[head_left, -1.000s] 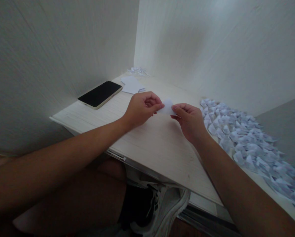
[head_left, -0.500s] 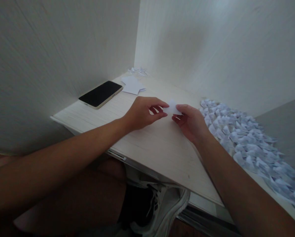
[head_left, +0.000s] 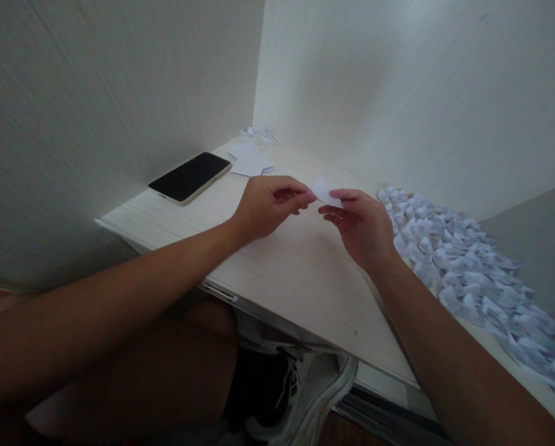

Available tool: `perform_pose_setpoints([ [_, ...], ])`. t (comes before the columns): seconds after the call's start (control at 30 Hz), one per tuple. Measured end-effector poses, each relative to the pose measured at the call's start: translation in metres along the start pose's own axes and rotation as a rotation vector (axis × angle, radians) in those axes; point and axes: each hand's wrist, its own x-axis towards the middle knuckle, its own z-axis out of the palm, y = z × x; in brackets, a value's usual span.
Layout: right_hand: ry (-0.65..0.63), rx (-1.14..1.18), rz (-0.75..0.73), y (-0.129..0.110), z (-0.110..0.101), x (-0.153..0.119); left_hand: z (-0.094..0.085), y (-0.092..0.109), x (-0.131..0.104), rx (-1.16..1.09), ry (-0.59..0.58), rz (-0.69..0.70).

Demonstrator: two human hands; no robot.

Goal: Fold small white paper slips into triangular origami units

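Between my two hands is a small piece of white paper (head_left: 324, 191), held a little above the white tabletop (head_left: 305, 272). My left hand (head_left: 277, 204) pinches its left corner between thumb and forefinger, the other fingers curled behind. On the right side, my right hand (head_left: 361, 223) grips the paper with the thumb on top, its fingers partly hidden beneath. Farther back on the left lies a small stack of white paper pieces (head_left: 249, 160).
A phone (head_left: 191, 178) with a dark screen lies by the left wall. Paper scraps (head_left: 261, 134) sit in the back corner. Many folded white paper pieces (head_left: 463, 266) spread along the right side. Below the table edge is a white shoe (head_left: 314, 384).
My left fingers have closed onto the paper's corner. Both hands have risen slightly, and the paper is tilted more than before.
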Motion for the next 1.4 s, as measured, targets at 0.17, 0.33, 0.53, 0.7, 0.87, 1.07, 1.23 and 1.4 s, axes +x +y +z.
perform_pose_setpoints([
  [0.17, -0.013, -0.109, -0.048, 0.003, -0.003, 0.0, 0.002, 0.001, 0.003, -0.098, 0.045, -0.114],
  [0.33, -0.025, -0.242, -0.191, 0.007, -0.004, 0.001, 0.002, 0.004, 0.005, -0.136, 0.07, -0.152],
  [0.53, 0.044, -0.342, -0.262, 0.008, 0.0, 0.001, 0.003, 0.006, 0.005, -0.155, 0.068, -0.195],
  [0.7, 0.084, -0.312, -0.227, 0.005, 0.003, -0.001, 0.004, 0.006, 0.004, -0.132, 0.066, -0.159],
  [0.87, 0.097, -0.293, -0.199, 0.004, 0.006, -0.003, 0.003, 0.003, 0.003, -0.131, 0.079, -0.116],
  [1.07, 0.107, -0.263, -0.192, 0.002, 0.009, -0.004, 0.002, 0.002, 0.003, -0.094, 0.079, -0.12],
  [1.23, 0.125, -0.229, -0.193, 0.001, 0.013, -0.005, 0.003, 0.004, 0.003, -0.094, 0.086, -0.125],
  [1.4, 0.122, -0.221, -0.199, 0.0, 0.015, -0.006, 0.005, 0.005, 0.003, -0.12, 0.095, -0.125],
])
